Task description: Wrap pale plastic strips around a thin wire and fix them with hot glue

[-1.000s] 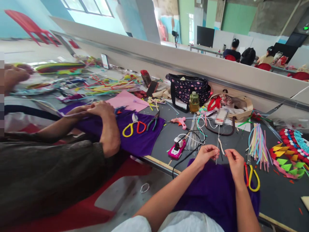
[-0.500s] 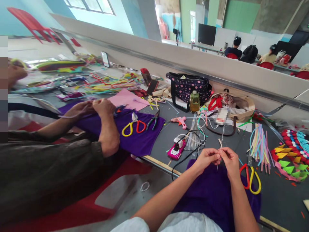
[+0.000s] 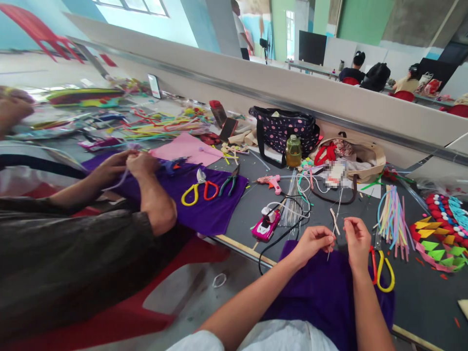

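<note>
My left hand [image 3: 315, 242] pinches a thin pale wire [image 3: 338, 207] between thumb and fingertips. The wire slants up from below the fingers, and a short cream strip [image 3: 334, 222] crosses beside it. My right hand [image 3: 357, 241] is a little to the right, apart from the wire, thumb and forefinger closed together; what is between them, if anything, is too small to make out. Beneath both hands lies a purple cloth [image 3: 314, 292]. Scissors with red and yellow handles [image 3: 385, 273] lie beside my right wrist, partly hidden by it.
A pink glue gun [image 3: 270, 183], a magenta power strip [image 3: 265, 226] with cables, and a bundle of pastel pipe cleaners [image 3: 395, 219] lie on the dark table. Behind stand a bottle [image 3: 293, 151] and a dotted bag [image 3: 288, 126]. At left a co-worker's hands [image 3: 133, 163] work over another purple cloth.
My right hand has drawn away to the right from my left hand, which keeps its pinch on the wire. A person has appeared in the background.
</note>
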Tool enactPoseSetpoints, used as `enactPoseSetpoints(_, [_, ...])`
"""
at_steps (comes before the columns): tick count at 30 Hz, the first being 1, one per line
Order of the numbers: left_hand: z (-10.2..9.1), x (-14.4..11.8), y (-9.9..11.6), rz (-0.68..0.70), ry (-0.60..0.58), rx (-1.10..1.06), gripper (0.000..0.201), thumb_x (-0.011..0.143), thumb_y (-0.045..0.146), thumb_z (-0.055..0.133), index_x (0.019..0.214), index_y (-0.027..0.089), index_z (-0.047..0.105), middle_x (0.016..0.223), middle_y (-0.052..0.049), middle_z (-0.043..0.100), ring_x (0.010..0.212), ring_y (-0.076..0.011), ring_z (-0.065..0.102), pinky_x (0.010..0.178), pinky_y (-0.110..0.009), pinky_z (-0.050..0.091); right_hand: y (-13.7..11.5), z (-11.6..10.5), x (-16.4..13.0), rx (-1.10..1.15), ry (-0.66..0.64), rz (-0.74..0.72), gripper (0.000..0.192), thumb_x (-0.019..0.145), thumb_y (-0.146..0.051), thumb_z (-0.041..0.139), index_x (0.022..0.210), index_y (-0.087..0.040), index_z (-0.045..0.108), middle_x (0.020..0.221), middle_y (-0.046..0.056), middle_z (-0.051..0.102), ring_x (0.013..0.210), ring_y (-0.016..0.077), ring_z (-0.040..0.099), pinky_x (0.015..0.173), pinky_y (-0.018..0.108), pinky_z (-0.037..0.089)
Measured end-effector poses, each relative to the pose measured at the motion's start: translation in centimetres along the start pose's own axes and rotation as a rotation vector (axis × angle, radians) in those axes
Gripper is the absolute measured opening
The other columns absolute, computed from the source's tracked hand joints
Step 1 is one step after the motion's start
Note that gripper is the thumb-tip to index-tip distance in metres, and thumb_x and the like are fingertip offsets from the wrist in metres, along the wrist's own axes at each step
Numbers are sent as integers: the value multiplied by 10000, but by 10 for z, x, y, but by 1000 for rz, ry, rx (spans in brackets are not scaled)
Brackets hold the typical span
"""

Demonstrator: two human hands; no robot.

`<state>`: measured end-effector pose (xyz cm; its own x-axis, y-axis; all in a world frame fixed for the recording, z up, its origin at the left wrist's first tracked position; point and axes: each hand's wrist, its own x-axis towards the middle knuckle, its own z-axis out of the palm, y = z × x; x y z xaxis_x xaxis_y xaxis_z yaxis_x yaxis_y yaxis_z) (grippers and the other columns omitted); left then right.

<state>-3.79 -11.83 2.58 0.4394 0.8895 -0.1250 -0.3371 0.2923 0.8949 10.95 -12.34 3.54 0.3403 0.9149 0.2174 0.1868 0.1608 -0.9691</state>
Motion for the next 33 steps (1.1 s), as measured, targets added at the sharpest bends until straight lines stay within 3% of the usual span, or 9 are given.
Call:
enactPoseSetpoints(3, [0, 0, -1, -2, -6, -1, 364, 673, 422, 765, 787, 96, 650, 644, -28, 647, 545, -115, 608, 553, -227, 469, -3, -2, -3, -128, 53, -166, 262, 853, -396, 568, 974, -183, 662, 917, 65, 666, 795, 187, 604, 717, 306, 472])
enactPoseSetpoints(8, [1, -1, -1, -1, -18, -6, 364, 672, 421, 766, 791, 97, 651, 644, -29, 647, 547, -116, 612, 555, -225, 473, -7, -3, -6, -212, -59, -314, 236, 900, -315, 511, 1039, -212, 671, 976, 65, 662, 883, 193, 611, 772, 319, 471])
enactPoseSetpoints(33, [4, -2, 1, -17, -26, 1, 353, 679, 416, 759, 792, 98, 656, 640, -31, 646, 547, -121, 615, 553, -229, 476, -9, -3, -6, -141, -109, -221, 250, 892, -311, 516, 1053, -214, 681, 978, 59, 669, 890, 186, 616, 781, 317, 474])
